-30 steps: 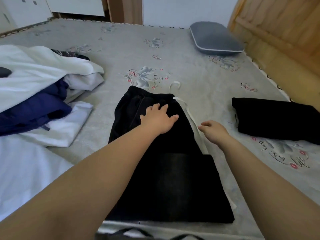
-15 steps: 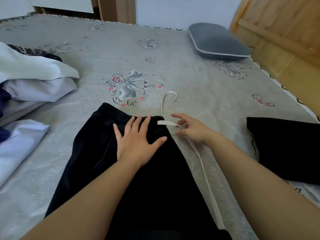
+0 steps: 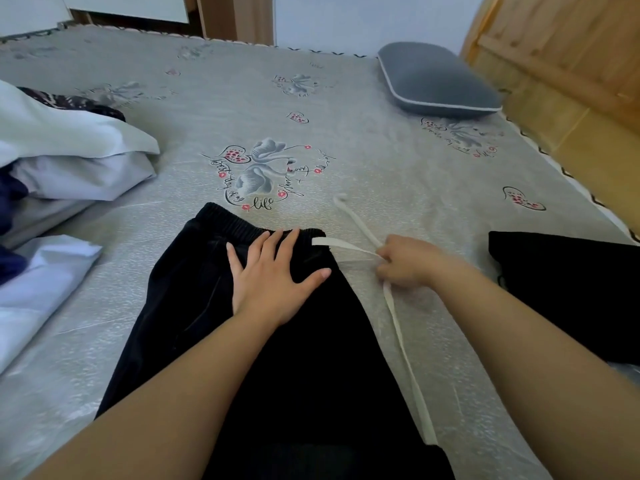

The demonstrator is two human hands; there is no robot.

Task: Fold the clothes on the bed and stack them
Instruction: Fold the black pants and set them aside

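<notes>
Black trousers (image 3: 194,306) with an elastic waistband lie lengthwise on the grey patterned bed (image 3: 398,174). My left hand (image 3: 270,275) presses flat on them just below the waistband, fingers spread. The white drawstring (image 3: 405,355) runs from the waistband onto the bedspread to the right. My right hand (image 3: 405,261) grips that drawstring beside the waistband's right end, fingers curled round it. A folded black garment (image 3: 568,289) lies at the right edge of the bed.
A heap of unfolded white and navy clothes (image 3: 62,174) fills the left side. A grey pillow (image 3: 436,81) rests at the far right by the wooden headboard (image 3: 571,57). White cabinets stand beyond the bed's far edge.
My right hand went from hovering open beside the trousers to closing on the white drawstring and drawing it rightward. My left hand stays flat near the waistband. The view has moved forward.
</notes>
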